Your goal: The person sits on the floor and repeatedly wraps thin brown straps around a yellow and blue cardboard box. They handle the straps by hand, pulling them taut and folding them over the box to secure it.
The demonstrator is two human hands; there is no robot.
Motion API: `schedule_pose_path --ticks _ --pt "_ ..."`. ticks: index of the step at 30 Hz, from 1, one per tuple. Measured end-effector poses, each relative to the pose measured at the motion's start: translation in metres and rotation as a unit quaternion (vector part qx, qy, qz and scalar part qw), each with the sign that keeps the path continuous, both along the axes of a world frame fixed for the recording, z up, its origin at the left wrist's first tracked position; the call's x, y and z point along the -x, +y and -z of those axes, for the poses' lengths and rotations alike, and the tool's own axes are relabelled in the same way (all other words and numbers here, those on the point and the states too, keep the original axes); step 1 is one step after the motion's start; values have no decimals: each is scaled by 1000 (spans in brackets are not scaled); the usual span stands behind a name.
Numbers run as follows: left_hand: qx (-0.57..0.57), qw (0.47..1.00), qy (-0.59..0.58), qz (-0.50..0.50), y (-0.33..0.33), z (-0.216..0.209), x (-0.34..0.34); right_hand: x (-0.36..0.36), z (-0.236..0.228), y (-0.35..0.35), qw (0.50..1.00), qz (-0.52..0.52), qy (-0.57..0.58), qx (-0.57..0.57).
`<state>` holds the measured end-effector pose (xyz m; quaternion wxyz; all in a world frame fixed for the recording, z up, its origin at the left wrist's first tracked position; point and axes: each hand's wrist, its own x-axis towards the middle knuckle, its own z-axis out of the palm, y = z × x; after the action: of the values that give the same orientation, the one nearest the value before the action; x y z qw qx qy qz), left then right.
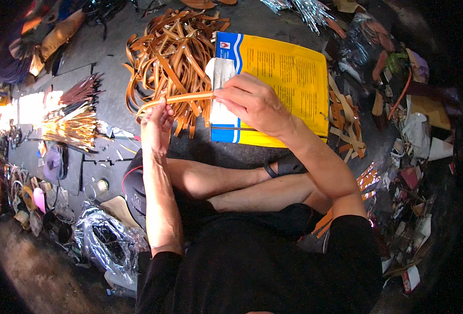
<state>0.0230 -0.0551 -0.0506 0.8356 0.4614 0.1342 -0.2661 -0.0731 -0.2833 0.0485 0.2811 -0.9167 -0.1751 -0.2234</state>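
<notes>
A tan leather strap (187,97) stretches nearly level between my two hands. My left hand (158,123) pinches it near the left, where the strap bends down and away. The fingertips of my right hand (255,102) close on its other end, above a white pad (222,78). That pad lies on the left part of a flat yellow and blue metal sheet (284,63). Behind the strap rises a tangled heap of similar tan straps (176,47). A thin dark rod (231,128) rests along the sheet's near edge.
Bundles of brown and golden strips (72,123) lie at the left. Crumpled clear plastic (106,240) sits beside my left forearm. Leather offcuts (349,123) and mixed scraps (415,136) are strewn at the right. My crossed legs (242,186) are just in front of the sheet.
</notes>
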Motion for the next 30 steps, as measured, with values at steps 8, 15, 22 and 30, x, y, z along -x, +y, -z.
schedule_pose_path --ticks 8,15,22,30 --pt "149 984 24 -97 26 -13 -11 28 -16 16 991 72 26 114" --pt "48 989 -123 -68 23 -100 51 47 -65 39 990 138 -11 14" --pt "73 991 -111 1 28 -125 85 97 -57 75 908 149 276 -278" --pt "8 976 -168 136 16 -124 125 119 -49 100 966 138 119 -184"
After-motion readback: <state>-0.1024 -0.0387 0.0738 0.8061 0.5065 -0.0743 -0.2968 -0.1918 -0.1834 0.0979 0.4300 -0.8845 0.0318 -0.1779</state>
